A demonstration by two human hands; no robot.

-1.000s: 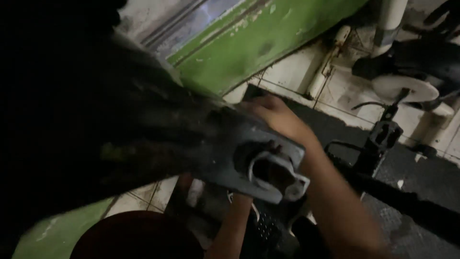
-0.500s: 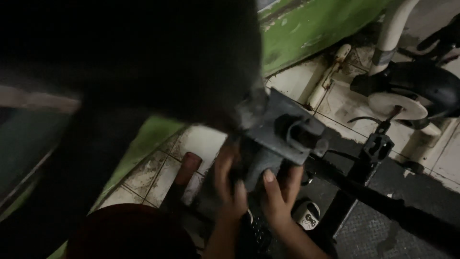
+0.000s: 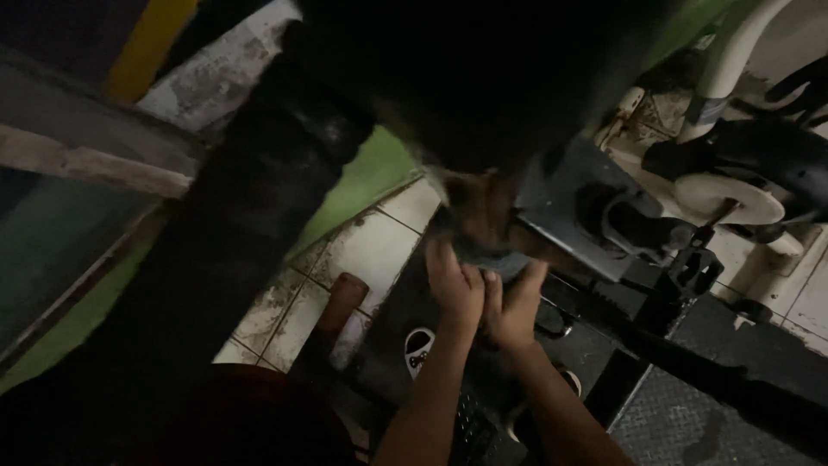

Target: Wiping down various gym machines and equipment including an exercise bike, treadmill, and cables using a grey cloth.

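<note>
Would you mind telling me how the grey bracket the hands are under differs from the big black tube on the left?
The grey bracket is flat, angular and pale; the black tube is round, long and dark. The left hand and right hand meet at the bracket, while nothing grips the tube. Both look worn.

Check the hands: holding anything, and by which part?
Both the left hand and right hand clasp the grey metal bracket at its lower-left end; exact grip is blurred.

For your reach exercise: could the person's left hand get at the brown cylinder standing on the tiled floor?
Probably yes. The left hand is up at the grey bracket, and the brown cylinder stands close by, nothing visibly between them.
</note>
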